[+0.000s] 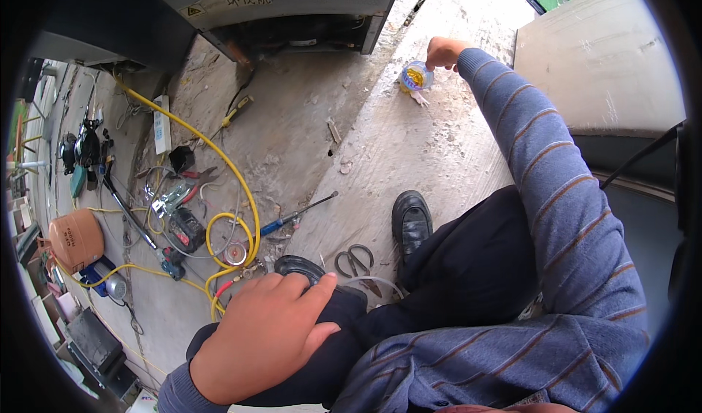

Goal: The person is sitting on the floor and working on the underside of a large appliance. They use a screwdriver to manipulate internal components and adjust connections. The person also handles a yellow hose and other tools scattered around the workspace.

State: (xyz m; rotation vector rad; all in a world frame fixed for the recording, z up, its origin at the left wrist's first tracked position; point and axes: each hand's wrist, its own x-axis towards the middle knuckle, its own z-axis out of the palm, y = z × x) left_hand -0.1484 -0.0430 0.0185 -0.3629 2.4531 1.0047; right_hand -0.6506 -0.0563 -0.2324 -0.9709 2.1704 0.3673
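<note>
My right hand point(444, 52) is stretched far forward over the concrete, its fingers curled closed at the edge of a small clear round container point(417, 77). Something yellow shows inside this container. A small crumpled pale piece point(420, 99) lies against its near side. My left hand point(267, 332) rests palm down over my left knee, holding nothing, with thumb and forefinger apart. Just beyond it are black-handled scissors point(355, 261), lying between my shoes. A screwdriver with a blue handle point(279, 223) lies farther off to the left.
A yellow hose point(212, 146) loops across the floor at left, with a pressure gauge point(235, 253) by its coil. Pliers, a cordless tool point(186, 230), a power strip point(161, 125) and an orange-brown gas cylinder point(77, 239) lie around it. A grey appliance point(292, 3) stands ahead; a pale panel point(599, 62) stands right.
</note>
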